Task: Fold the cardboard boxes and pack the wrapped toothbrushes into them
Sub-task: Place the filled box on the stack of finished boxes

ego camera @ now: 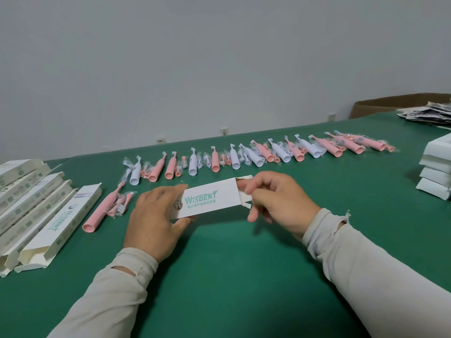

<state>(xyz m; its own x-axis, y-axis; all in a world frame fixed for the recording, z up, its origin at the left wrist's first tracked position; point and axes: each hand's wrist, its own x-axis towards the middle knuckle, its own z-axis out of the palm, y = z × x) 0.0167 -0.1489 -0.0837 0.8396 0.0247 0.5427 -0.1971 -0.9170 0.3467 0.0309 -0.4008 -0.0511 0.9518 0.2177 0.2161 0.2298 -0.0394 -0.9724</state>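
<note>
White box (pixel 210 200) lying crosswise, left hand (pixel 156 215) gripping it, right hand (pixel 275 201) pinching its right-end flap (pixel 245 193)

Plain room, green tabletop

A green-covered tabletop (pixel 231 264) fills the near view. Behind it stands a bare pale grey wall (pixel 195 57) with three white sockets (pixel 223 131) low down, and a brown cardboard carton (pixel 380 104) sits far right, evenly lit.

1 head-worn view, forward and down, close over the green table (pixel 219 276).
</note>
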